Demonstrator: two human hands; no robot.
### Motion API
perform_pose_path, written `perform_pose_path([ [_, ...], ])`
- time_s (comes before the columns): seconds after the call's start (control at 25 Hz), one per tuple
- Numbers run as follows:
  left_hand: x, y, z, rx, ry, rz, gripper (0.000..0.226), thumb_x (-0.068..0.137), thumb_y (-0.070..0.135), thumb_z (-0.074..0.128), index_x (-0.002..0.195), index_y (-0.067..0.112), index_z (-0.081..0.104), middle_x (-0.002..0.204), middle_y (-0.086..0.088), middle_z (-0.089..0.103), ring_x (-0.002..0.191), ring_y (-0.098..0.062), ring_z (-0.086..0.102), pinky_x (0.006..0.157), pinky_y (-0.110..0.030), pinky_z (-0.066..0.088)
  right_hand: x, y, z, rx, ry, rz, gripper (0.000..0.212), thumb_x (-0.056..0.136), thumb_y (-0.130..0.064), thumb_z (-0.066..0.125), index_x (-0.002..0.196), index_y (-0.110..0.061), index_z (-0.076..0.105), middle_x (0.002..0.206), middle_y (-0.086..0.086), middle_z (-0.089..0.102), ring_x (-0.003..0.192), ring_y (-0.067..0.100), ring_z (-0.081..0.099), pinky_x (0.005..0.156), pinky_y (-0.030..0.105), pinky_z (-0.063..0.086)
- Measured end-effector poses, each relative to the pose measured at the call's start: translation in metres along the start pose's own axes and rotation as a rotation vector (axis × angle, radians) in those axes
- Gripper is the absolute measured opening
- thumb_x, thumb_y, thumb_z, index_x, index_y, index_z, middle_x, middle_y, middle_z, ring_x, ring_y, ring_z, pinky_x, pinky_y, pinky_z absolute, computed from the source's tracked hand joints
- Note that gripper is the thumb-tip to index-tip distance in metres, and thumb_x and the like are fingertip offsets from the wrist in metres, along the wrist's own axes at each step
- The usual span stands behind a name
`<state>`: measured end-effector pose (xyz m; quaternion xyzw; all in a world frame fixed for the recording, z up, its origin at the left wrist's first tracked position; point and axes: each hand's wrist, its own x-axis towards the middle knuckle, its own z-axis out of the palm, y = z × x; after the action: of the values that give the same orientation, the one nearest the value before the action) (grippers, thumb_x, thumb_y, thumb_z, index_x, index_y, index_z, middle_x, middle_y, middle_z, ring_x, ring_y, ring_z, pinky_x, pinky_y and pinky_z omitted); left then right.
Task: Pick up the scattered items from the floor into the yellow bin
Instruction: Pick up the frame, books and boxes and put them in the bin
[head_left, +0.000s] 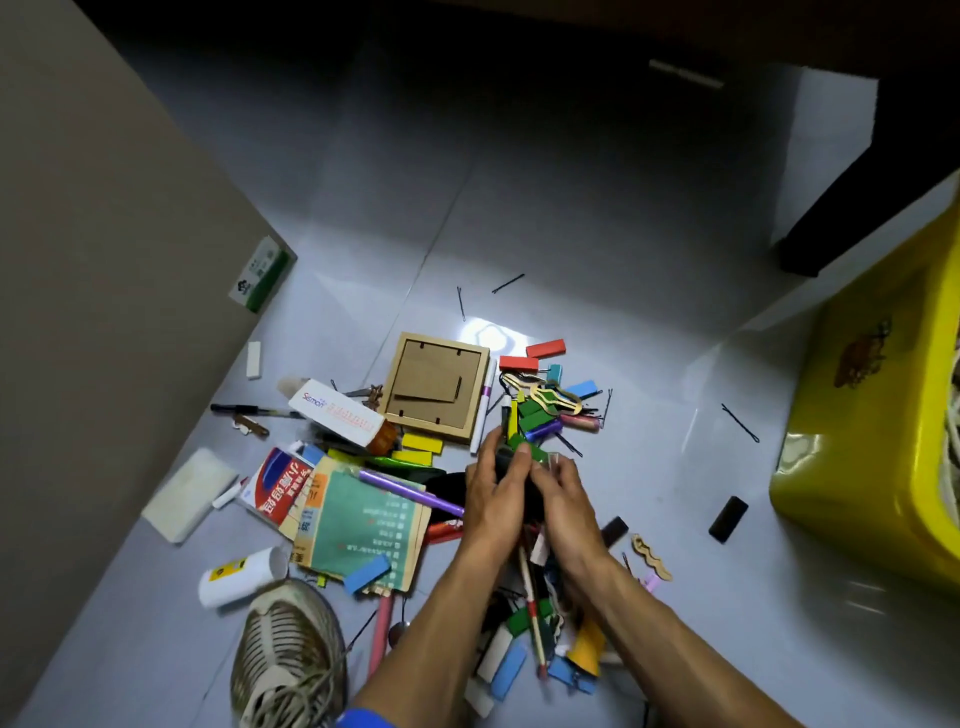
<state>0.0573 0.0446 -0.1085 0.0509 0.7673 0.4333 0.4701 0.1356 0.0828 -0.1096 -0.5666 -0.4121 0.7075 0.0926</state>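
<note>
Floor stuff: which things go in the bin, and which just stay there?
For the job:
yellow bin
wooden frame
purple pen
red block
black block
both hands, left hand and right hand, gripping a dark item

Just there:
shoe
dark furniture leg

One head-worn view, looking steeply down and forward at the floor (597, 218), close over the hands, wooden frame (439, 387) just beyond them, centre.

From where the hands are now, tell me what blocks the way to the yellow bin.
Nothing visible blocks it. Between both hands and the yellow bin lie only a black block and a hairpin, flat on the floor.
</note>
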Motion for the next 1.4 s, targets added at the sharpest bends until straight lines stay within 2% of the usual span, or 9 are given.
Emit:
perform_pose_path([
  [0.24, -0.024, 0.017, 0.014, -0.281, -0.024, 0.080, 0.009, 0.095, 0.030, 0.060, 0.099, 0.036, 0.066, 0.104, 0.001, 0.071, 0.099, -0.017, 0.069, 0.076, -0.031, 0.057, -0.011, -0.011, -0.007, 0.235, 0.102, -0.089, 0.021, 0.090, -0.033, 0.060, 0.106, -0.020, 0.053, 0.101, 0.006, 0.074, 0.097, 0.021, 0.070, 0.082, 0.040, 0.057],
  [0.32, -0.038, 0.034, 0.012, -0.304, -0.003, 0.151, 0.009, 0.094, 0.026, 0.061, 0.099, 0.033, 0.066, 0.100, 0.002, 0.072, 0.093, -0.013, 0.070, 0.073, -0.027, 0.056, -0.025, -0.025, -0.008, 0.259, 0.082, -0.165, 0.015, 0.094, -0.028, 0.058, 0.104, -0.019, 0.053, 0.101, 0.007, 0.073, 0.098, 0.021, 0.069, 0.082, 0.039, 0.056],
  [0.44, -0.063, 0.065, 0.006, -0.276, 0.031, 0.275, 0.008, 0.094, 0.026, 0.061, 0.100, 0.031, 0.064, 0.103, -0.002, 0.070, 0.098, -0.020, 0.068, 0.083, -0.038, 0.057, -0.051, -0.053, -0.008, 0.265, 0.027, -0.269, 0.012, 0.097, -0.028, 0.055, 0.105, -0.019, 0.052, 0.104, 0.008, 0.071, 0.099, 0.019, 0.068, 0.077, 0.031, 0.057],
  [0.56, -0.099, 0.105, 0.007, -0.220, 0.006, 0.403, 0.015, 0.087, 0.041, 0.062, 0.100, 0.035, 0.063, 0.107, -0.005, 0.067, 0.101, -0.023, 0.066, 0.087, -0.044, 0.056, -0.082, -0.086, -0.020, 0.282, -0.006, -0.341, 0.021, 0.096, -0.036, 0.055, 0.107, -0.018, 0.053, 0.102, 0.006, 0.070, 0.093, 0.016, 0.070, 0.076, 0.037, 0.056],
  [0.72, -0.150, 0.157, 0.029, -0.146, -0.045, 0.544, 0.030, 0.077, 0.055, 0.057, 0.102, 0.038, 0.060, 0.113, -0.007, 0.062, 0.100, -0.021, 0.064, 0.084, -0.048, 0.057, -0.122, -0.134, -0.054, 0.376, 0.006, -0.445, 0.030, 0.085, -0.044, 0.058, 0.101, -0.019, 0.054, 0.089, -0.001, 0.069, 0.081, 0.010, 0.070, 0.062, 0.030, 0.055],
  [0.96, -0.211, 0.223, 0.114, -0.103, -0.284, 0.706, 0.019, 0.086, 0.049, 0.057, 0.102, 0.039, 0.059, 0.113, -0.005, 0.053, 0.097, -0.016, 0.062, 0.084, -0.046, 0.058, -0.168, -0.195, -0.150, 0.549, 0.159, -0.655, 0.034, 0.092, -0.033, 0.054, 0.116, -0.009, 0.053, 0.087, 0.001, 0.072, 0.078, 0.014, 0.072, 0.054, 0.031, 0.054],
  [1.16, -0.233, 0.256, 0.233, -0.006, -0.437, 0.791, 0.024, 0.080, 0.055, 0.058, 0.095, 0.037, 0.062, 0.107, -0.006, 0.058, 0.096, -0.018, 0.064, 0.087, -0.043, 0.056, -0.175, -0.219, -0.262, 0.737, 0.315, -0.703, 0.043, 0.096, -0.033, 0.051, 0.130, -0.006, 0.053, 0.119, 0.017, 0.068, 0.106, 0.027, 0.069, 0.075, 0.038, 0.058],
  [1.32, -0.206, 0.254, 0.320, 0.046, -0.660, 0.669, 0.021, 0.077, 0.051, 0.061, 0.089, 0.034, 0.062, 0.103, -0.011, 0.066, 0.100, -0.027, 0.064, 0.095, -0.049, 0.051, -0.142, -0.213, -0.339, 0.802, 0.494, -0.642, 0.046, 0.097, -0.029, 0.051, 0.132, 0.000, 0.049, 0.123, 0.022, 0.064, 0.108, 0.035, 0.066, 0.061, 0.031, 0.056],
  [1.4, -0.176, 0.239, 0.338, 0.173, -0.840, 0.602, 0.023, 0.087, 0.042, 0.059, 0.109, 0.034, 0.060, 0.115, -0.009, 0.064, 0.111, -0.023, 0.060, 0.103, -0.047, 0.046, -0.124, -0.195, -0.362, 0.744, 0.572, -0.552, 0.041, 0.097, -0.027, 0.051, 0.130, -0.002, 0.052, 0.117, 0.021, 0.065, 0.101, 0.032, 0.067, 0.057, 0.030, 0.054],
])
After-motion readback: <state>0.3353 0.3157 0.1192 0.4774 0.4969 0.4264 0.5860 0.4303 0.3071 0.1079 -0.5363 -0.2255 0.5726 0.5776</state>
